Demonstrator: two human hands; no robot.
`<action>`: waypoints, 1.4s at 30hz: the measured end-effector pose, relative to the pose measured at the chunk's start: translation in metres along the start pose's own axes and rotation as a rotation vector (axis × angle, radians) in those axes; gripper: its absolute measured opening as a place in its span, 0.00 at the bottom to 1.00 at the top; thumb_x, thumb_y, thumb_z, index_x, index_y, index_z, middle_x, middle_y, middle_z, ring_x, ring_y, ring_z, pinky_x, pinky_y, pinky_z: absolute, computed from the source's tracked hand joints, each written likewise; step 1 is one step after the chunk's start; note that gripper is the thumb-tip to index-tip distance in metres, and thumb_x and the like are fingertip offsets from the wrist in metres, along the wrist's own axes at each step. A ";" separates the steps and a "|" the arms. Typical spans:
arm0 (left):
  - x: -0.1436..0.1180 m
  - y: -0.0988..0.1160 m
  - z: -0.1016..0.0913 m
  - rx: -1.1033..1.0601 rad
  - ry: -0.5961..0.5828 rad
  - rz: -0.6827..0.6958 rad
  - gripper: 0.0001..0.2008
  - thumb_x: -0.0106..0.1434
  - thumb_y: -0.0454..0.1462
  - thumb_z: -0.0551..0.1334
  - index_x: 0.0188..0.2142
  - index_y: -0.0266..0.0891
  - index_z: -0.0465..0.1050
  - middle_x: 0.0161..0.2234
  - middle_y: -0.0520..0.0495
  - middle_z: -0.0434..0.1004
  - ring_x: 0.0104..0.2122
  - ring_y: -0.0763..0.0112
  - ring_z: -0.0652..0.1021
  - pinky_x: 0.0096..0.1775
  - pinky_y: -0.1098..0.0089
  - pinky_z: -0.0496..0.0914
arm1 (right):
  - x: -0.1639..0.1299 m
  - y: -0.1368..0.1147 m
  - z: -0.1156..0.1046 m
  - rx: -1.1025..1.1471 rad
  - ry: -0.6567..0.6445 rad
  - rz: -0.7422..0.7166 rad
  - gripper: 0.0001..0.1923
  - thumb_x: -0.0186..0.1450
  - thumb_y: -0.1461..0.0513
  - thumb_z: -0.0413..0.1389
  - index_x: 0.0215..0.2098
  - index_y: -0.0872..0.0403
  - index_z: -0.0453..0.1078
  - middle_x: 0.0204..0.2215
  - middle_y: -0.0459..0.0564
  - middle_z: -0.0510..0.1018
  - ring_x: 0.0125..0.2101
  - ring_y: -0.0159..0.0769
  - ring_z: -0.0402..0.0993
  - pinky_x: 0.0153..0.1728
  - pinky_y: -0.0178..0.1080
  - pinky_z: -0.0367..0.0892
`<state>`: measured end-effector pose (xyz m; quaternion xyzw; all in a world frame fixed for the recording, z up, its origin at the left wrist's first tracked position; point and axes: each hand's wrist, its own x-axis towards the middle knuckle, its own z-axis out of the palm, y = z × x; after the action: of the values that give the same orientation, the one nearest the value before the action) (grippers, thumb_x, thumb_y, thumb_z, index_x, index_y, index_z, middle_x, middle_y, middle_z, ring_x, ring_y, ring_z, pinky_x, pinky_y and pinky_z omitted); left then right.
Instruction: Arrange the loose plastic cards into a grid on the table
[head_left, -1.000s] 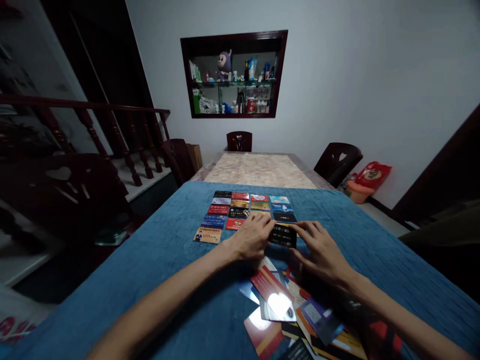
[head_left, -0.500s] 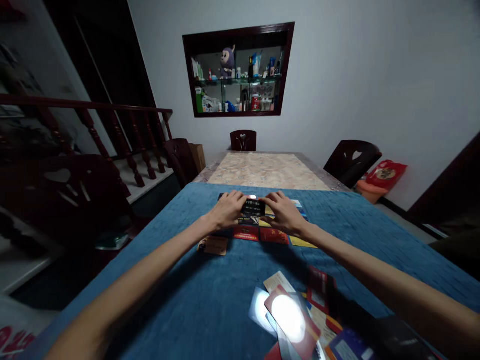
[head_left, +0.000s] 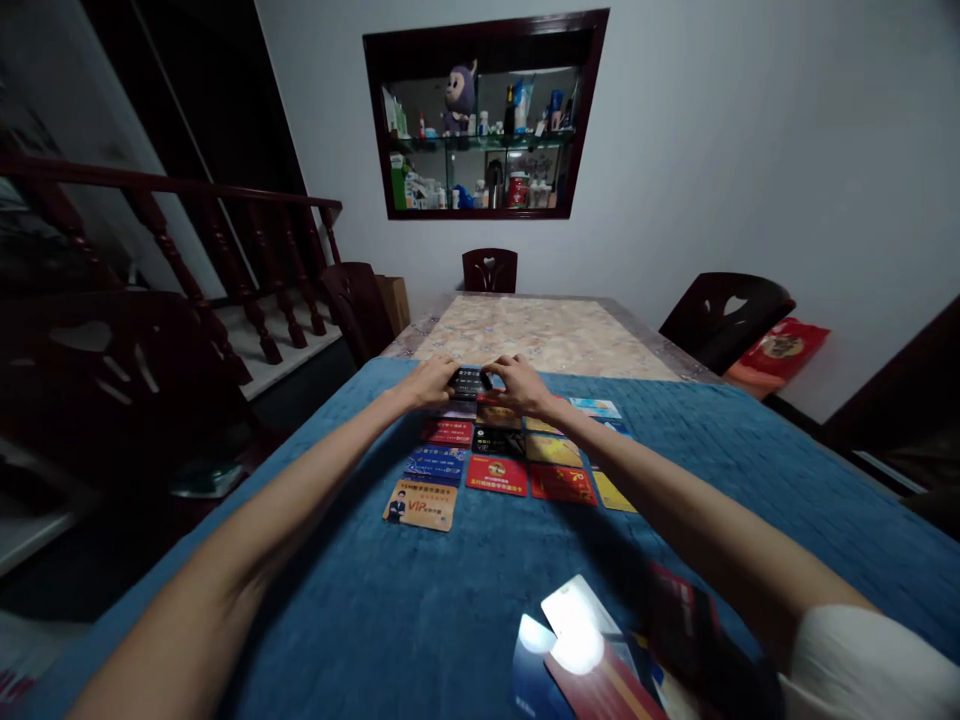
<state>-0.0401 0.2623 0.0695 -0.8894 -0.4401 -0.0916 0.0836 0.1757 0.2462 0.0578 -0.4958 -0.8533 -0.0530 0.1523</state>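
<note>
Between both hands a black card (head_left: 470,382) with pale lettering is gripped by its two short sides at the far end of the laid-out cards. My left hand (head_left: 433,382) pinches its left edge, and my right hand (head_left: 519,384) pinches the right. Below them lie columns of cards on the blue cloth: a tan VIP card (head_left: 421,506), a blue card (head_left: 435,463), a red card (head_left: 498,475), a black VIP card (head_left: 499,441) and a yellow card (head_left: 553,449). My right forearm hides part of the rightmost column.
A loose heap of cards, with a dark red card (head_left: 600,680) on top, lies near the front edge under a bright light spot. The blue cloth (head_left: 322,600) covers the near table. Chairs stand around, one dark chair (head_left: 720,315) at right.
Both hands have moved left and slightly farther away with the black card, which is now lower over the far end of the left columns. More of the laid-out cards show.
</note>
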 end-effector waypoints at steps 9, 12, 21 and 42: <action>0.015 -0.031 0.025 -0.075 -0.097 -0.078 0.19 0.54 0.29 0.60 0.46 0.36 0.77 0.44 0.44 0.81 0.47 0.59 0.78 0.49 0.67 0.72 | 0.033 0.001 0.030 0.016 -0.106 0.044 0.24 0.65 0.57 0.58 0.60 0.47 0.71 0.53 0.55 0.76 0.52 0.51 0.66 0.47 0.42 0.61; 0.017 -0.035 0.030 -0.092 -0.116 -0.107 0.20 0.54 0.29 0.59 0.46 0.36 0.77 0.43 0.46 0.82 0.46 0.59 0.79 0.49 0.68 0.72 | 0.038 0.000 0.036 0.016 -0.125 0.058 0.23 0.66 0.56 0.57 0.60 0.46 0.71 0.53 0.55 0.77 0.54 0.52 0.66 0.46 0.42 0.61; 0.023 -0.041 0.040 -0.147 -0.171 -0.146 0.22 0.54 0.29 0.59 0.48 0.37 0.77 0.45 0.47 0.82 0.45 0.63 0.80 0.49 0.70 0.73 | 0.045 0.002 0.048 0.005 -0.175 0.080 0.21 0.66 0.53 0.56 0.57 0.46 0.74 0.50 0.53 0.80 0.52 0.50 0.70 0.47 0.42 0.62; 0.009 -0.040 0.031 -0.131 -0.102 -0.165 0.25 0.56 0.32 0.57 0.54 0.34 0.73 0.54 0.42 0.76 0.51 0.61 0.77 0.57 0.66 0.68 | 0.028 0.000 0.031 -0.022 -0.174 0.044 0.19 0.69 0.56 0.52 0.57 0.48 0.72 0.56 0.58 0.73 0.56 0.54 0.61 0.47 0.47 0.62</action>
<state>-0.0641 0.3006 0.0446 -0.8572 -0.5086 -0.0813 -0.0050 0.1567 0.2766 0.0374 -0.5190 -0.8515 -0.0159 0.0733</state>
